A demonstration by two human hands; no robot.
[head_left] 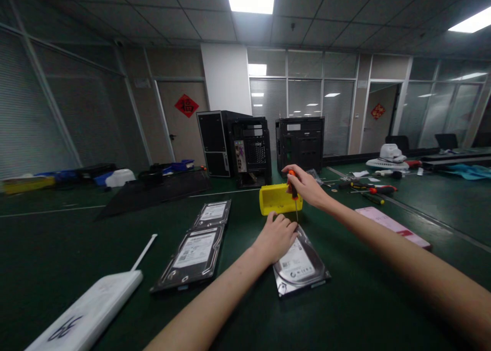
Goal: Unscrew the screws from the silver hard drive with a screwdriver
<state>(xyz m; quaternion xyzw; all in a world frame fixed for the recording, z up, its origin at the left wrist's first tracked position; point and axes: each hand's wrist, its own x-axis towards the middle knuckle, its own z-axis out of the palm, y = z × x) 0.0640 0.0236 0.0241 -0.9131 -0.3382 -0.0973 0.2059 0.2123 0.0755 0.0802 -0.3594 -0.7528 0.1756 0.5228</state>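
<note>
Screwdriver (293, 192) stands straight up, gripped in my right hand (309, 188). My left hand (276, 237) holds the hard drive (303, 266) down beneath it. I should hold the tip straight so it cannot slip.

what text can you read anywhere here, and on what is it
"福": red diamond paper sign on the brown door.
"39", handwritten, uncertain: white plastic router.
Labels on the silver hard drive under the left hand and two more hard drives: too small.
Second red diamond sign: blurred.
</note>
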